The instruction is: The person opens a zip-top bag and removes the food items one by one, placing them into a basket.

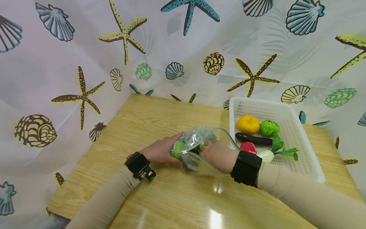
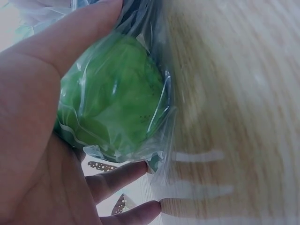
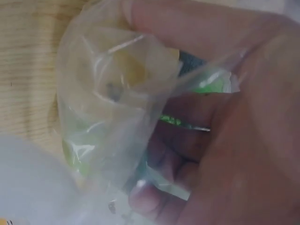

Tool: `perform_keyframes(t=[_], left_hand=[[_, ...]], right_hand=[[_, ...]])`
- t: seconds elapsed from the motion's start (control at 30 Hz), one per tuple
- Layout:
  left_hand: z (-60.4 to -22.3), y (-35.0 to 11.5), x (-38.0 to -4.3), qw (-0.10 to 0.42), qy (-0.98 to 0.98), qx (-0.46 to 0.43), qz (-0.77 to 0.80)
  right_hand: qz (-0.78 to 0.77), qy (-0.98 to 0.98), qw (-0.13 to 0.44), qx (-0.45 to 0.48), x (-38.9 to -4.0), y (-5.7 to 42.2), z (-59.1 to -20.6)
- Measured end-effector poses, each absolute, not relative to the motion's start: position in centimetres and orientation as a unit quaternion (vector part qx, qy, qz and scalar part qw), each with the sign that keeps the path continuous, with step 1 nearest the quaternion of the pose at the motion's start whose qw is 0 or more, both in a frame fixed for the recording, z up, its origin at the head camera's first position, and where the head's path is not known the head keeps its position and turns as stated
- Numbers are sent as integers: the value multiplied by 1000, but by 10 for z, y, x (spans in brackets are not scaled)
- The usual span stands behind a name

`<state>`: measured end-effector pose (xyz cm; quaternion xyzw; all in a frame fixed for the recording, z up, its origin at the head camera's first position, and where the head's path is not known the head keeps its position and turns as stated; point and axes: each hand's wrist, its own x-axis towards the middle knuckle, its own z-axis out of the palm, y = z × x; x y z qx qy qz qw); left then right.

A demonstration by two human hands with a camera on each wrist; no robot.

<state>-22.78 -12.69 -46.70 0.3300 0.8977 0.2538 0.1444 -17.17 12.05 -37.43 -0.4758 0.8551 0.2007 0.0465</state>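
Observation:
A clear zip bag [image 1: 197,135] lies on its side on the table, its mouth facing right. My left hand [image 1: 166,149] holds its closed end, with the thumb over a round green vegetable [image 2: 112,96] inside and fingers on the far side. My right hand [image 1: 218,154] reaches into the bag's mouth with fingers bent. In the right wrist view, the bag's film covers a yellowish thing [image 3: 124,68] beside my right thumb. Something dark [image 1: 195,150] shows at the right fingertips in the head view. I cannot tell whether the right fingers grasp anything.
A white perforated basket [image 1: 304,140] stands at the right. In it lie a yellow pumpkin [image 1: 248,123], a round green vegetable [image 1: 269,128], an eggplant [image 1: 254,139], a red item [image 1: 248,147] and a pale leafy vegetable [image 1: 266,156]. A patterned curtain [image 1: 183,47] hangs behind the table [image 1: 154,117].

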Motion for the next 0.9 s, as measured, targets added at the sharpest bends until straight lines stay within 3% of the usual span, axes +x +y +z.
perform_keyframes(t=[0.43, 0.7, 0.9], left_hand=[[-466, -129, -226, 156, 898, 317, 263], [-465, -127, -225, 149, 888, 331, 282], [-465, -129, -224, 143, 899, 309, 274]], right_hand=[[94, 839, 72, -531, -182, 131, -356], [40, 850, 128, -510, -188, 132, -342], [-48, 873, 54, -482, -196, 129, -335]])
